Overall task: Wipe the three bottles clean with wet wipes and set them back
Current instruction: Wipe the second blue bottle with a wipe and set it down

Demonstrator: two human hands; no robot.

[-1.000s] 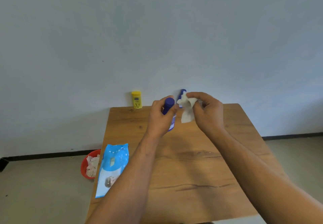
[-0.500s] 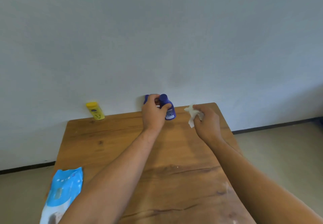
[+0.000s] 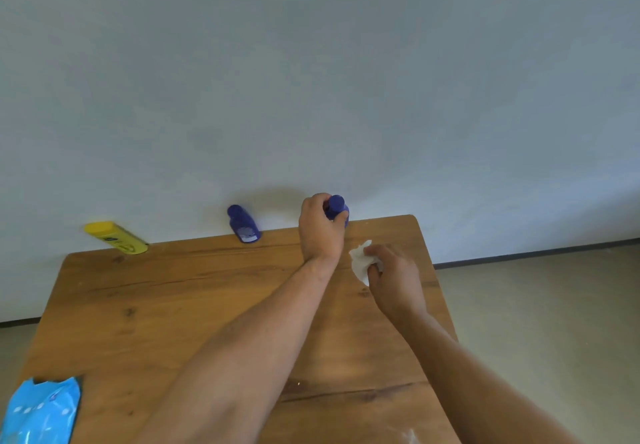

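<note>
My left hand is wrapped around a blue bottle at the table's far edge, right of centre, against the wall; only the bottle's cap and shoulder show past my fingers. A second blue bottle stands alone to its left. A yellow bottle sits at the far left corner. My right hand rests low over the table, just right of my left wrist, holding a crumpled white wet wipe.
The wooden table runs up to a pale wall. A blue wet-wipe pack lies at the near left edge. Grey floor shows beyond the table's right side.
My left hand has carried the blue bottle to the right along the far edge, away from the other blue bottle. My right hand with the wipe has dropped nearer the table. The view has swung right.
</note>
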